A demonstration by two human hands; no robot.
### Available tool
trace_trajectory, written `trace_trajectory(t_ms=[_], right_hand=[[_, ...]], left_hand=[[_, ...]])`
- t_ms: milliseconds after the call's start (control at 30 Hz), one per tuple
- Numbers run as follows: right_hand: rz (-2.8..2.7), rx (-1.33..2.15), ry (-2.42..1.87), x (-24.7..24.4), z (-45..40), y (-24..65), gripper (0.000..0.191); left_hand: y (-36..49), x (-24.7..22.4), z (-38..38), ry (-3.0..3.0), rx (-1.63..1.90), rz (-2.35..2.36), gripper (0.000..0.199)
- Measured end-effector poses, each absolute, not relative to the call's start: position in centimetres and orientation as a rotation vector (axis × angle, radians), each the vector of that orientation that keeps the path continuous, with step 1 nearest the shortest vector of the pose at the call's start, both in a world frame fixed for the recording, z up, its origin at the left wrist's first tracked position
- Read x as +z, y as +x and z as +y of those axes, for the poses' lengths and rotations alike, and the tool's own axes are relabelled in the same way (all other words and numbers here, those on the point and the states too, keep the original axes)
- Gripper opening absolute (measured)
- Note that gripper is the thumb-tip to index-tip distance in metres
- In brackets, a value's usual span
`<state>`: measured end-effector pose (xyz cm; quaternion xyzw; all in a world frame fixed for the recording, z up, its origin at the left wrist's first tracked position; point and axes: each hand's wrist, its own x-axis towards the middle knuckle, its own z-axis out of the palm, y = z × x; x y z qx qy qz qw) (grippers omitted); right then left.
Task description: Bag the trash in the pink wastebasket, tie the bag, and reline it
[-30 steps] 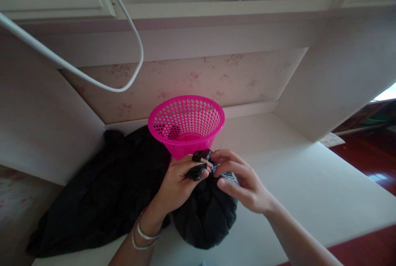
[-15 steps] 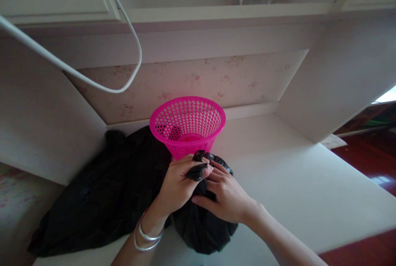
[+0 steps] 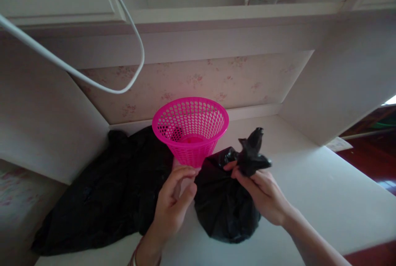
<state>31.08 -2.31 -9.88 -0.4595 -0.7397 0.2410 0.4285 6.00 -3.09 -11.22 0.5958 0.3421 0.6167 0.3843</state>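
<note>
Counter: the pale counter fills the lower view and carries everything I am working with.
Black sheeting: it lies crumpled at the left; I cannot tell whether it is cloth or plastic.
Pink basket: the perforated plastic basket stands near the wall, mouth upward, narrowing to its base; nothing of mine grips it for certain.
Black plastic bag: the filled bag is on or just above the counter, right of the basket and nearer me; which, I cannot tell.
Bag direction: its body is rounded, with no strong long axis of its own; taken with the neck, the line runs away from me, leaning right.
Right hand: my right hand has its fingers closed around the gathered neck.
Left hand: my left hand is half curled, thumb apart from the fingers, holding nothing I can see; its fingertips are beside the basket's base, contact unclear.
Loose ends: the bag's gathered ends splay above the grip, one pointing away, one rightward.
Step in hand: I judge it as managing the closed bag by its neck.
Next move: it would call for a firm neck grip, with the left hand free to help.
</note>
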Motion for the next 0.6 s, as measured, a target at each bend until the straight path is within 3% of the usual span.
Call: trace_trajectory(t_ms=[67,200,600], right_hand=[[-1.639,0.609,-1.199,-9.8,-2.0,33.1,0.027],[-1.339,0.569,-1.153,-9.2,-0.4,37.3,0.028],[-1.161,0.538,-1.44,-9.3,9.1,49.4,0.049]], left_hand=[[5.9,-12.0,-3.8,1.505,1.599,0.989,0.009],[5.9,-13.8,-4.8,1.447,1.529,1.122,0.015],[6.1,-16.8,-6.1,1.18,1.313,1.222,0.028]])
